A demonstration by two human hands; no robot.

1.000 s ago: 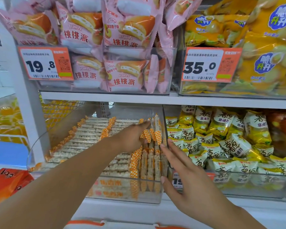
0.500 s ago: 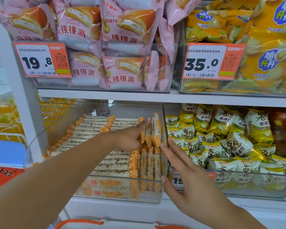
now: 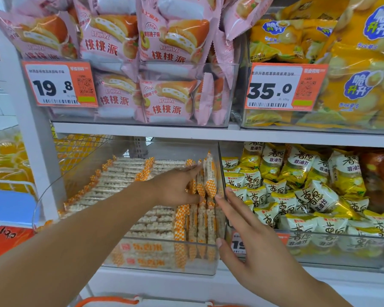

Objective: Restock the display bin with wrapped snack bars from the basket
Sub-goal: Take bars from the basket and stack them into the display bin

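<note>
The left hand [image 3: 175, 189] pressed flat, fingers straight, on upright snack bars [image 3: 210, 173] at the display bin's [image 3: 164, 262] right wall. The right hand [image 3: 248, 235], open, waited just beside them, outside.

- Scene is lit brightly and evenly from above; shadows are barely cast.
- Soft glare is seen on the clear display bin [image 3: 160, 255] front and on the glossy yellow bags [image 3: 361, 69].
- Wide-angle bending is noted at the edges; shelf post [image 3: 24, 120] is tilted.
- Near forearms are rendered slightly soft; bar print is smeared.
</note>
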